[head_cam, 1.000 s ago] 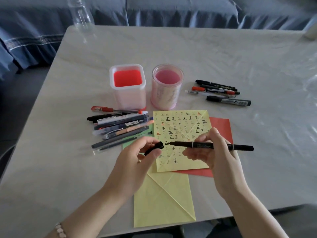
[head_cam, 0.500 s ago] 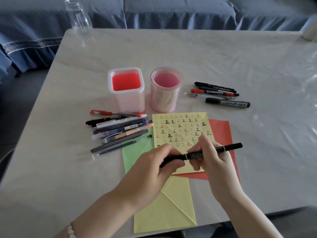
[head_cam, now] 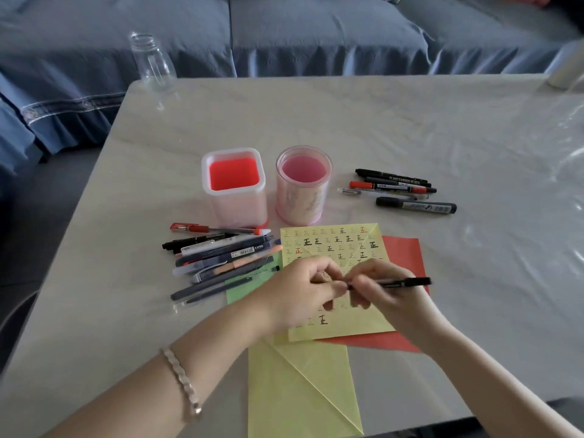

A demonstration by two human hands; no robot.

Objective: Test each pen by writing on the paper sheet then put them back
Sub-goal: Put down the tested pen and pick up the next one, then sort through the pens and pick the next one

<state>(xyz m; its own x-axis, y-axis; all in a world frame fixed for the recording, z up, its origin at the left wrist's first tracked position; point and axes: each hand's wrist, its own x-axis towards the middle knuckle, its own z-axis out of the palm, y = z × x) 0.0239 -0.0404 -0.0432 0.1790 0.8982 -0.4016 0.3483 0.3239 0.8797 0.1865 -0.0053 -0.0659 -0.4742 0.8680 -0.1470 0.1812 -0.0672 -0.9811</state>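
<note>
Blue sofa (head_cam: 316,33) upholstery fills the background behind a pale bench (head_cam: 410,121), with a clear bottle (head_cam: 151,61) at its far left corner. Step in hand: recapping after a test. The right hand (head_cam: 388,298) grips the black pen (head_cam: 407,282) by mid-barrel, level above the yellow sheet (head_cam: 354,327), with the rear end pointing right. The left hand (head_cam: 300,295) has its fingers (head_cam: 330,287) clenched round the pen's writing end. The cap itself is hidden under them, so whether it is fully seated cannot be told. The sheet already carries many rows of test marks and lies on a red sheet (head_cam: 404,248) and a green sheet (head_cam: 249,282). Compared with one second ago, the cap is no longer held apart from the exposed tip: the two hands have closed together, and the pen has shifted left, toward the left hand. Next move, as judged: press the cap home, release the left hand, then set the pen down. The marker group (head_cam: 401,191) at the right looks like the likely place for it. The square holder (head_cam: 234,197) and the round holder (head_cam: 303,197) stand empty as alternatives, and which one applies cannot be told. The pen pile (head_cam: 221,251) at the left probably supplies the next pen. Keep the capped pen clear of the holders during transfer.
</note>
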